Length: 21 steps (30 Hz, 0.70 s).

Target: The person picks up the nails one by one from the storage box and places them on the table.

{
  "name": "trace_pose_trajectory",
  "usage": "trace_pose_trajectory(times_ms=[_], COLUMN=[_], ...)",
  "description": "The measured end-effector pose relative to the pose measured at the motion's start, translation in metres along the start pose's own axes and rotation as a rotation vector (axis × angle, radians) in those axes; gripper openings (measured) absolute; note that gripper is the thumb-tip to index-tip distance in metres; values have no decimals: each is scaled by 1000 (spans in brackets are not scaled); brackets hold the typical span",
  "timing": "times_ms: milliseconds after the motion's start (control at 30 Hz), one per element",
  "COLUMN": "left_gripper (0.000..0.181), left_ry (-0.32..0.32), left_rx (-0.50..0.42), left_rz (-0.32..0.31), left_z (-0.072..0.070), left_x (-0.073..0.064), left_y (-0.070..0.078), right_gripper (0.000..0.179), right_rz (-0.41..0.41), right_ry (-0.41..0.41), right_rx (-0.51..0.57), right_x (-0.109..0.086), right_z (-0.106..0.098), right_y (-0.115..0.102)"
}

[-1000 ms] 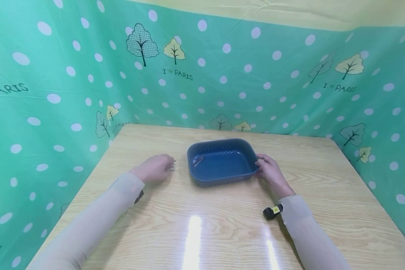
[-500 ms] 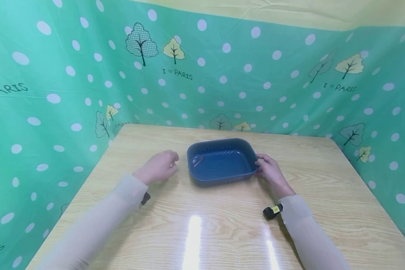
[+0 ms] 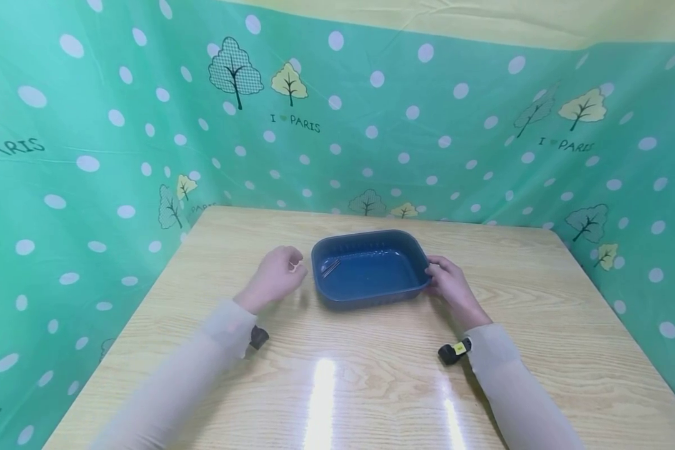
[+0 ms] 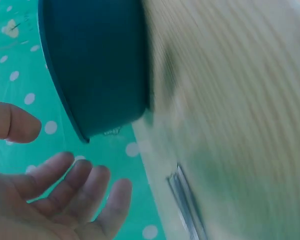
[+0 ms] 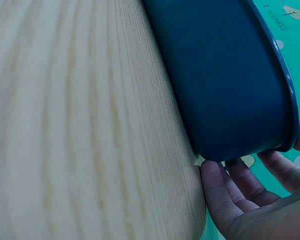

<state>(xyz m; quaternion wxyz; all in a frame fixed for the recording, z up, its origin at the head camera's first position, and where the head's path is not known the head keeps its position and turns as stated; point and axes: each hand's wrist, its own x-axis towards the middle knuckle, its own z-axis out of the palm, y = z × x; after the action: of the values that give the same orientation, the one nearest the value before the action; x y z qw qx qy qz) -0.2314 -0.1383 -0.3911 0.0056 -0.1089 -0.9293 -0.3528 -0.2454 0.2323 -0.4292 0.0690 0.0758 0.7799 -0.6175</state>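
Note:
A blue, rounded rectangular plastic bin stands on the wooden table, with a few thin metal rods lying inside its left end. My right hand holds the bin's right end, thumb by the rim and fingers against the outer wall. Just left of the bin hovers my left hand, its fingers loosely bent and apart from the thumb, with nothing between them. In the left wrist view, slim silver rods lie on the tabletop beyond the fingertips; the hand hides them in the head view.
The light wooden table reaches back to a green polka-dot curtain, which also hangs along both sides. A small black camera is strapped to the right wrist, and another to the left.
My left hand has moved right and slightly away from me, closer to the bin. Rods seen by its fingertips a second ago are now covered. The right hand and bin have stayed put.

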Motion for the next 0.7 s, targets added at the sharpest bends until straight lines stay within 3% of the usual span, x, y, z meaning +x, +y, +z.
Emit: trace_pose_trajectory(times_ms=[200, 467, 700], left_gripper=[41, 45, 43], left_ry=[13, -31, -23], left_rx=[-166, -378, -434], left_rz=[-85, -145, -141], left_z=[7, 20, 28], left_x=[-1, 1, 1], left_y=[1, -1, -2], right_gripper=[48, 48, 48], right_rz=[-3, -1, -3], right_ry=[-3, -3, 2], right_rx=[-7, 7, 8], right_x=[-1, 0, 1], right_z=[0, 1, 1], right_y=[0, 0, 1])
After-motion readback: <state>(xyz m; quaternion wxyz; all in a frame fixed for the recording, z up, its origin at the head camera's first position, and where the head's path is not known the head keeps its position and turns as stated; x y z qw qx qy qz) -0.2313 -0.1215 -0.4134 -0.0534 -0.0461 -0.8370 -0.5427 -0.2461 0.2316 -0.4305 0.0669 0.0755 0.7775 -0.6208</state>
